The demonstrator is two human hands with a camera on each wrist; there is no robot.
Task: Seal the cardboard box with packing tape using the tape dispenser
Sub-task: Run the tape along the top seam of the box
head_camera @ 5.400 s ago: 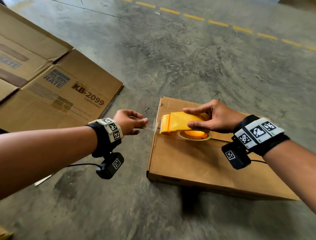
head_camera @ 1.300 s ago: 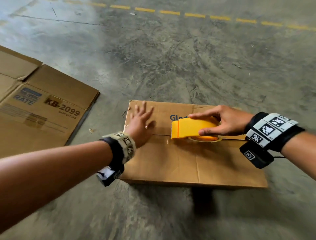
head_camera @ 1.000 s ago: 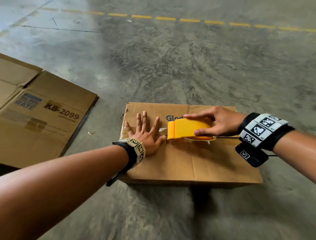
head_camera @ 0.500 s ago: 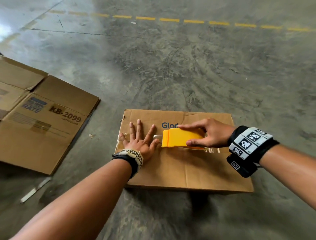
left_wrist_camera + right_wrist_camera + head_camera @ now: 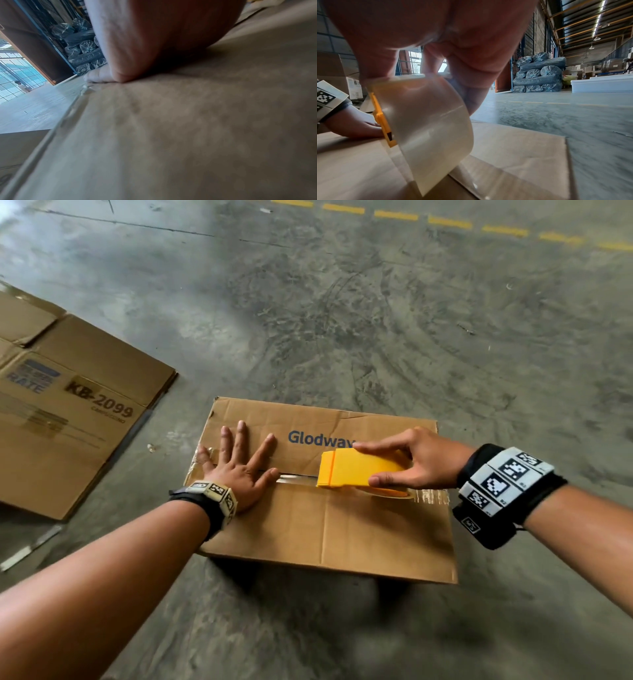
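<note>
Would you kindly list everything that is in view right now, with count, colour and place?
cardboard box: one, brown, blue "Glodway" lettering, on the floor in front of the person.
tape dispenser: one, yellow, on the box's middle seam.
packing tape: one clear strip, along the seam between the two hands; the clear roll sits in the dispenser.
flattened carton: one, brown, printed "KB-2099", on the floor to the left.
floor: grey concrete, with a dashed yellow line at the far side.
wrapped bundles: a dark stack, in the background by the wall.
left hand: flat, fingers spread, pressing on the box's left end.
right hand: holds the dispenser.
</note>
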